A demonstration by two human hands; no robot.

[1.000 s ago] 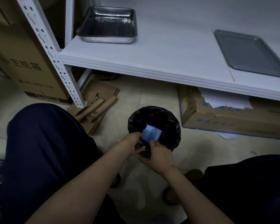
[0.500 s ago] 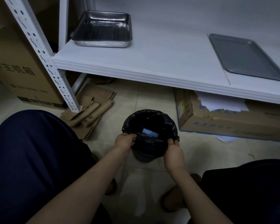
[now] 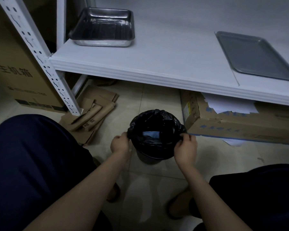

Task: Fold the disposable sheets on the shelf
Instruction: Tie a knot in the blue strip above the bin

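The blue folded sheet [image 3: 151, 134] now lies inside the bin; left hand [image 3: 120, 144] and right hand [image 3: 185, 146] each pinch the black liner [image 3: 154, 144] rim; pull evenly outward.

Bin liner [image 3: 154, 145] is thin glossy black plastic, all crinkled. Deep pan [image 3: 102, 27] is shiny polished metal, the flat tray [image 3: 255, 55] a duller matt grey metal. Shelf [image 3: 165, 60] looks smooth white. Boxes [image 3: 237, 124] are rough brown cardboard.
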